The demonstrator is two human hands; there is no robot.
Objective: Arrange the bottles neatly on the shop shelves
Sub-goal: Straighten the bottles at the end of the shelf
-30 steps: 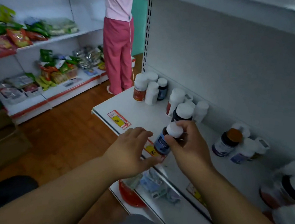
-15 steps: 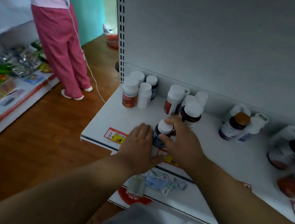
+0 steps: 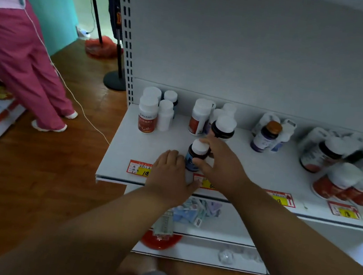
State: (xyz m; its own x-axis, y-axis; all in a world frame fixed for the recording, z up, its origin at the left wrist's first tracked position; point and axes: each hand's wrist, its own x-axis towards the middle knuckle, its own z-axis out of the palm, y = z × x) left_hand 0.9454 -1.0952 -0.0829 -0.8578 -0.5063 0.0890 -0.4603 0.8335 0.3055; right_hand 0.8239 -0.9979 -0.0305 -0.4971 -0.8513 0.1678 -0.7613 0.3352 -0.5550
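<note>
A small dark bottle (image 3: pixel 195 155) with a white cap and blue label stands near the front of the white shelf (image 3: pixel 126 153). My right hand (image 3: pixel 221 162) grips it, thumb low on the label and fingers curled behind the cap. My left hand (image 3: pixel 170 174) rests flat on the shelf edge just left of the bottle, fingers straight. Behind it stand a dark bottle with a white cap (image 3: pixel 223 126) and a red-labelled white bottle (image 3: pixel 199 116). A cluster of white bottles (image 3: pixel 154 111) stands at the back left.
More bottles stand at the back (image 3: pixel 266 136) and lie in a heap at the right (image 3: pixel 345 171). Price tags (image 3: pixel 139 168) line the shelf front. A lower shelf holds packets (image 3: pixel 194 211) and a red dish (image 3: pixel 159 241). A person in pink trousers (image 3: pixel 18 60) stands at left, a fan stand (image 3: pixel 114 81) behind.
The view has swung right and closer to the shelf. The small dark bottle in my right hand has come down from a tilt above the edge to stand upright on the shelf.
</note>
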